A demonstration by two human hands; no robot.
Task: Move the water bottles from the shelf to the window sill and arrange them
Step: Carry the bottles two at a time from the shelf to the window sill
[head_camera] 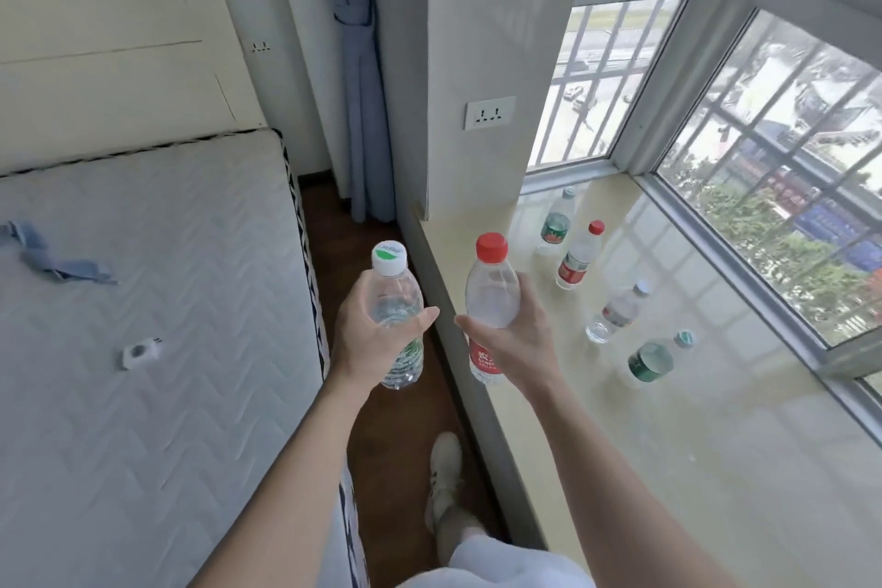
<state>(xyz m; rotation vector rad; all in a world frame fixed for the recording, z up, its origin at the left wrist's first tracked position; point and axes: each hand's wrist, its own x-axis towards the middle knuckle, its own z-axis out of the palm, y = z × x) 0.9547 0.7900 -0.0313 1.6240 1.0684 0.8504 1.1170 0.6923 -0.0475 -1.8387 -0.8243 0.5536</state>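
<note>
L hand [370,329] grasps green-label bottle [397,315], R hand [513,334] grasps red-cap bottle [491,301], both upright over sill [716,468] near edge, prob. to join four bottles [580,255] along window side.

bright daylight – from window [744,119] | glare on sill [716,420] | edges bowed

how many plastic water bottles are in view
6. Four stand on the beige window sill. Left hand holds one, right hand another.
</note>
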